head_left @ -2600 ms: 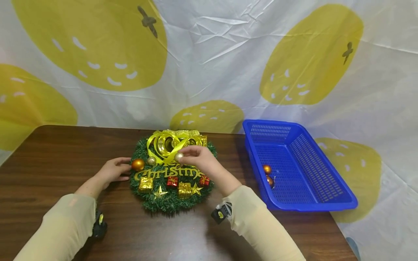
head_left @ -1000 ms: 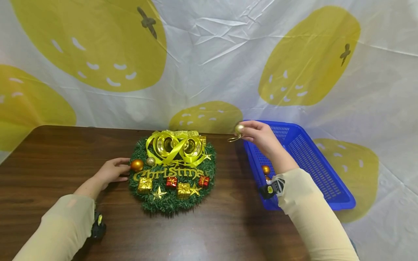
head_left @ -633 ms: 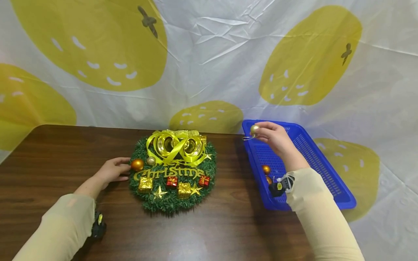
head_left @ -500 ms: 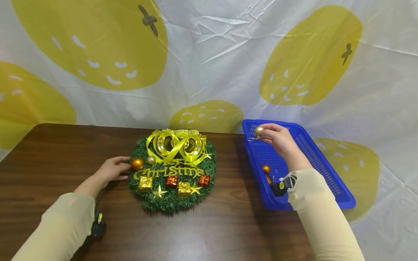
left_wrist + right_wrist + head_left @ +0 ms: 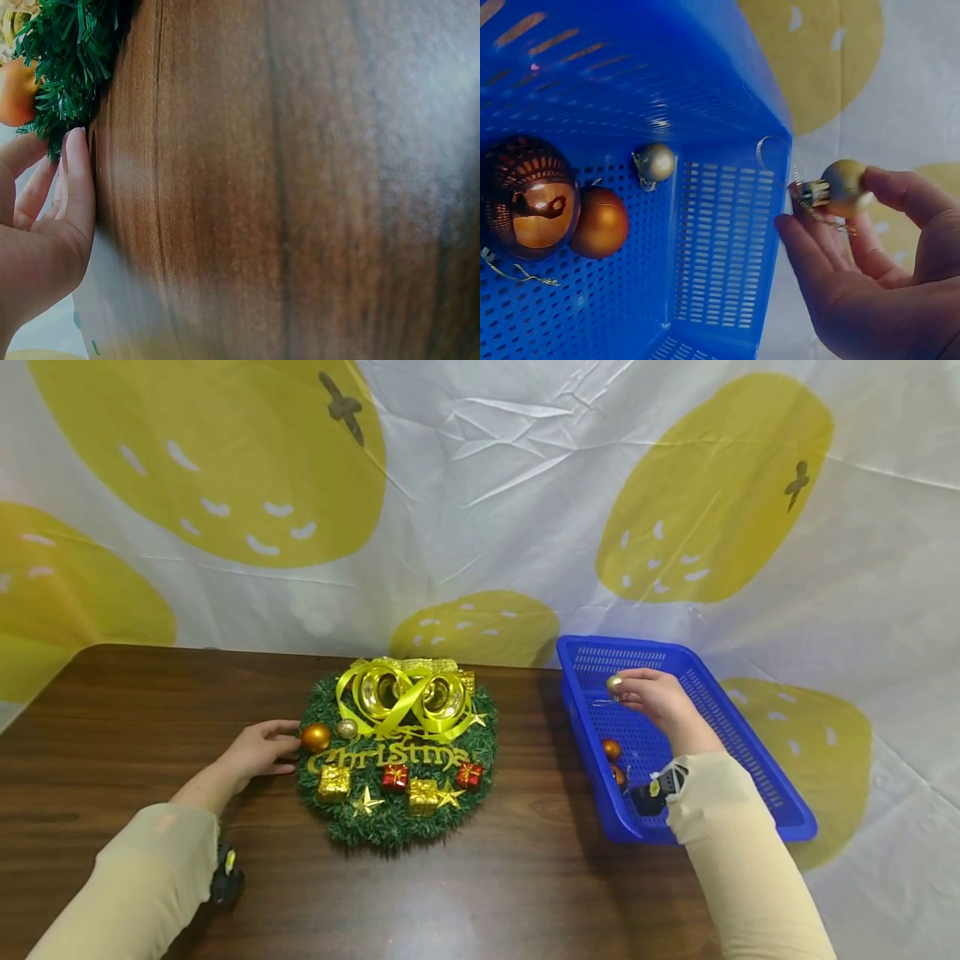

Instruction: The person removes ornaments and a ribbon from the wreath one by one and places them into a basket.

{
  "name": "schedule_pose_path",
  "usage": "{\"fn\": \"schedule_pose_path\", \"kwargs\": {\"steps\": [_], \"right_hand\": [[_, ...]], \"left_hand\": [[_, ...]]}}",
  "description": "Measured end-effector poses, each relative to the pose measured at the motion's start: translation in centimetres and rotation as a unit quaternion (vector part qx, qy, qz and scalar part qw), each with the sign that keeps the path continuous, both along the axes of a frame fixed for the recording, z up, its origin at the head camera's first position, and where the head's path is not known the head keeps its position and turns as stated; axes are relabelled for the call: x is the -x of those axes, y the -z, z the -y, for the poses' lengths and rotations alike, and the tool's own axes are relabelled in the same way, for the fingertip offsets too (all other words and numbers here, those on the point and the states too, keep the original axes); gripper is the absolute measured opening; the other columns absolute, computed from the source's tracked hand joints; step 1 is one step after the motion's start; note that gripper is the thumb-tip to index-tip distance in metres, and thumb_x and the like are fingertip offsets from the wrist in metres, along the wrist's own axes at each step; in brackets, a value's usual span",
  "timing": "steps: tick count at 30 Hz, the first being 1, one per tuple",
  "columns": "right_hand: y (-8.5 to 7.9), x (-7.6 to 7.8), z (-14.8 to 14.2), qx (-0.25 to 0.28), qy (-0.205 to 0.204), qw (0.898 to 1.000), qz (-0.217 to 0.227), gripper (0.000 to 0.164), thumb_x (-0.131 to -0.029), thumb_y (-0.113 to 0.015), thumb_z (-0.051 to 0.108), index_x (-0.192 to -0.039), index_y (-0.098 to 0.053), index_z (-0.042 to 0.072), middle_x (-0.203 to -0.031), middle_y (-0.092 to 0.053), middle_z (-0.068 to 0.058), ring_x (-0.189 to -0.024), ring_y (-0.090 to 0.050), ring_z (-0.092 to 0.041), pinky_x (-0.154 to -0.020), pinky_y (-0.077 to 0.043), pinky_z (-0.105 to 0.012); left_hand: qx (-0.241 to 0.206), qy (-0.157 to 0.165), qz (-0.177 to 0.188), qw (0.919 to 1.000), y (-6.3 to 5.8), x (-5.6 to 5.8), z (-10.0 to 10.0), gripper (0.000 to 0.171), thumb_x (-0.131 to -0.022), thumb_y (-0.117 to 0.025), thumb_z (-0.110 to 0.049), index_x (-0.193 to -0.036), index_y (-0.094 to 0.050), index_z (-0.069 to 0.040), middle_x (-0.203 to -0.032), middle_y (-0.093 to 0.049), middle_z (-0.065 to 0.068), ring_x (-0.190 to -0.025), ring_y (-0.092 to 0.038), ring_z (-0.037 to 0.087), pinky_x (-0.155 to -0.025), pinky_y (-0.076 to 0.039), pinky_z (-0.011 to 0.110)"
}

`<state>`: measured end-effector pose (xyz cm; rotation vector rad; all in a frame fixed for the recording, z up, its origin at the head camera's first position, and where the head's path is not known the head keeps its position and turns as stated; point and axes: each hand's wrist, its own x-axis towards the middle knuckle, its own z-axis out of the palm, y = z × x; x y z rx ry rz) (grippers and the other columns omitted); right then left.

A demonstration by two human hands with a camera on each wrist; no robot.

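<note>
Between thumb and fingers my right hand (image 5: 654, 697) pinches a small gold Christmas bauble (image 5: 614, 685), its thin string loop dangling, over the back left of the blue basket (image 5: 797, 814). The right wrist view shows the bauble's gold cap turned toward the basket. Inside lie a shiny copper bauble (image 5: 536, 199), a matte orange bauble (image 5: 600, 223) and a small gold bauble (image 5: 658, 161). On the left, my left hand (image 5: 258, 752) touches the edge of a green Christmas wreath (image 5: 393, 831) with fairly straight fingers, beside an orange bauble (image 5: 315, 737).
Gold bells (image 5: 380, 691) with yellow ribbon, gold lettering (image 5: 401, 754), red gift boxes (image 5: 395, 777) and gold stars (image 5: 367, 802) decorate the wreath. Wreath and basket stand apart on a dark wooden table (image 5: 450, 902), with a lemon-print cloth (image 5: 480, 527) hanging behind.
My right hand has left the wreath with the small gold bauble, moved right past the basket's near side and lowered slightly over the basket. The left hand has stayed at the wreath's edge.
</note>
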<state>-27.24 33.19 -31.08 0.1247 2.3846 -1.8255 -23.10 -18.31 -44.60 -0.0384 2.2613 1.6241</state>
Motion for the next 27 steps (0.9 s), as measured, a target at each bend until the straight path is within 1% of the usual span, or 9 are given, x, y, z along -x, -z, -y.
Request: {"fn": "schedule_pose_path", "kwargs": {"steps": [5,8,10,12,14,17,21,25,27], "right_hand": [[0.7,0.1,-0.6,-0.038,-0.019,0.999,0.027,0.017,-0.090,-0.052,-0.001,-0.106,-0.052,-0.005,-0.066,-0.062,0.015,-0.065,-0.059,0.000,-0.065,-0.053,-0.014],[0.9,0.0,-0.6,-0.051,-0.037,0.997,0.040,0.022,-0.089,-0.053,-0.001,-0.111,-0.050,-0.008,-0.066,-0.062,0.015,-0.064,-0.058,0.001,-0.065,-0.052,-0.013],[1.0,-0.1,-0.7,-0.058,-0.042,0.996,0.048,0.025,-0.089,-0.052,-0.002,-0.113,-0.049,-0.009,-0.066,-0.062,0.015,-0.063,-0.058,0.001,-0.065,-0.052,-0.014],[1.0,-0.3,-0.7,-0.074,-0.047,0.995,0.054,0.033,-0.090,-0.052,0.000,-0.119,-0.046,-0.012,-0.068,-0.061,0.016,-0.065,-0.059,0.002,-0.067,-0.052,-0.015],[0.9,-0.4,-0.7,-0.090,-0.049,0.993,0.060,0.040,-0.091,-0.051,0.003,-0.125,-0.042,-0.015,-0.070,-0.060,0.016,-0.067,-0.059,0.003,-0.070,-0.053,-0.016],[0.6,-0.6,-0.5,-0.109,-0.043,0.991,0.066,0.045,-0.093,-0.051,0.008,-0.131,-0.039,-0.014,-0.074,-0.058,0.018,-0.071,-0.059,0.003,-0.073,-0.054,-0.017],[0.2,-0.5,-0.1,-0.095,-0.032,0.993,0.064,0.047,-0.093,-0.053,0.011,-0.132,-0.040,-0.011,-0.079,-0.057,0.017,-0.073,-0.059,0.003,-0.076,-0.055,-0.019],[-0.4,-0.4,0.7,-0.068,-0.036,0.996,0.051,0.046,-0.093,-0.054,0.011,-0.132,-0.040,-0.010,-0.081,-0.057,0.017,-0.074,-0.061,0.002,-0.081,-0.055,-0.021],[-0.8,-0.4,1.4,-0.056,-0.039,0.997,0.042,0.046,-0.094,-0.053,0.010,-0.132,-0.039,-0.011,-0.082,-0.057,0.018,-0.075,-0.061,0.001,-0.080,-0.055,-0.020]], "left_hand": [[0.001,0.001,0.000,1.0000,0.0,0.0,0.0,0.056,-0.100,-0.041,-0.015,-0.145,-0.019,0.009,-0.140,-0.032,0.036,-0.115,-0.051,0.033,-0.080,-0.057,0.026],[0.000,0.002,-0.003,1.0000,-0.1,0.0,0.0,0.056,-0.100,-0.041,-0.014,-0.145,-0.019,0.010,-0.140,-0.032,0.037,-0.109,-0.054,0.026,-0.080,-0.057,0.026],[0.001,0.002,-0.005,1.0000,-0.1,-0.1,-0.1,0.056,-0.099,-0.042,-0.014,-0.144,-0.019,0.011,-0.139,-0.033,0.037,-0.104,-0.056,0.020,-0.079,-0.057,0.025],[0.002,0.002,-0.007,1.0000,-0.1,-0.1,-0.1,0.056,-0.099,-0.042,-0.014,-0.144,-0.019,0.011,-0.139,-0.033,0.037,-0.102,-0.056,0.017,-0.079,-0.057,0.025],[0.003,0.001,-0.006,1.0000,-0.1,-0.1,-0.1,0.056,-0.099,-0.041,-0.014,-0.144,-0.019,0.011,-0.139,-0.033,0.037,-0.104,-0.056,0.019,-0.079,-0.057,0.025],[0.003,0.001,-0.004,1.0000,0.0,0.0,-0.1,0.056,-0.100,-0.041,-0.015,-0.145,-0.019,0.010,-0.140,-0.032,0.037,-0.111,-0.053,0.028,-0.080,-0.057,0.026],[0.007,0.000,-0.003,1.0000,0.0,0.0,-0.1,0.056,-0.100,-0.041,-0.015,-0.145,-0.019,0.010,-0.140,-0.031,0.037,-0.117,-0.049,0.036,-0.080,-0.057,0.026],[0.010,-0.001,-0.004,0.9999,0.0,0.0,-0.1,0.056,-0.100,-0.041,-0.015,-0.145,-0.018,0.010,-0.140,-0.031,0.037,-0.117,-0.049,0.036,-0.080,-0.057,0.026],[0.010,0.000,-0.004,0.9999,-0.1,-0.1,-0.1,0.056,-0.100,-0.041,-0.015,-0.145,-0.018,0.010,-0.140,-0.031,0.037,-0.117,-0.050,0.035,-0.080,-0.057,0.027]]}}
